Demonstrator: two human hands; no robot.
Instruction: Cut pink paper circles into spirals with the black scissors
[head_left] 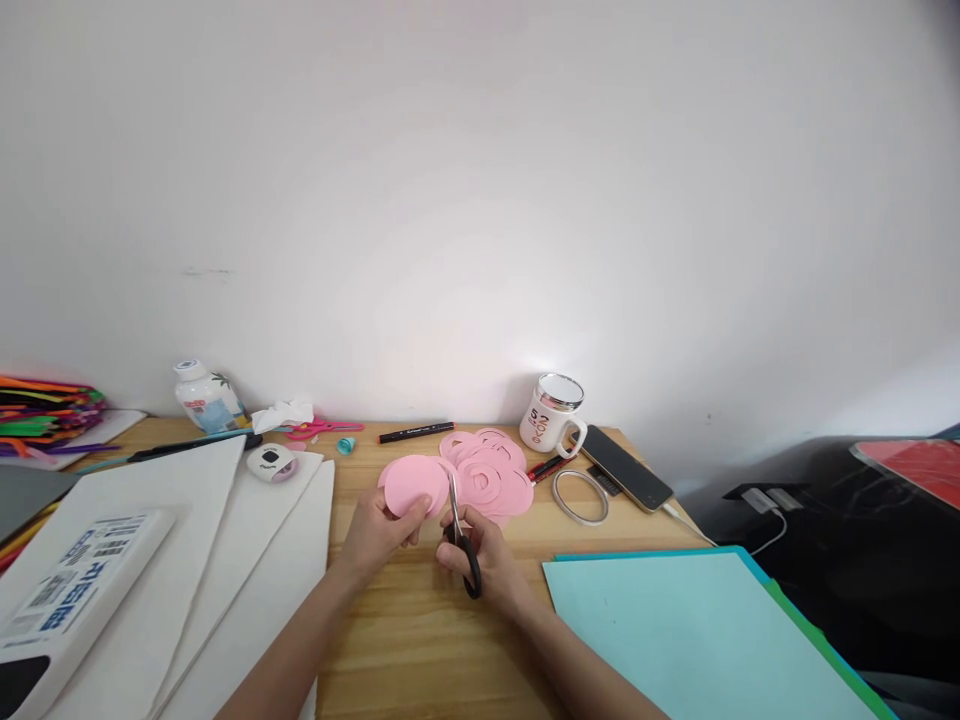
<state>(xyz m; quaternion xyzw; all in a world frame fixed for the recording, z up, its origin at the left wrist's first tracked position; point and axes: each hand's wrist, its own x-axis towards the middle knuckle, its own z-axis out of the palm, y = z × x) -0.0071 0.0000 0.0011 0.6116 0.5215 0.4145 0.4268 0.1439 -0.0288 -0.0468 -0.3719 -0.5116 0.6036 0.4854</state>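
Note:
My left hand pinches a round piece of pink paper between thumb and fingers; a second pink edge shows behind it. In my right hand is a pair of scissors with black handles, its blades pointing up at the right edge of the pink paper. Whether the blades touch the paper I cannot tell. Just beyond the scissors lies a pile of pink paper pieces, some cut in rings or spirals.
Around the pile stand a white mug, a roll of tape, a phone and a black marker. White sheets cover the left side of the wooden table. Light blue sheets lie at right, pink scissors near the wall.

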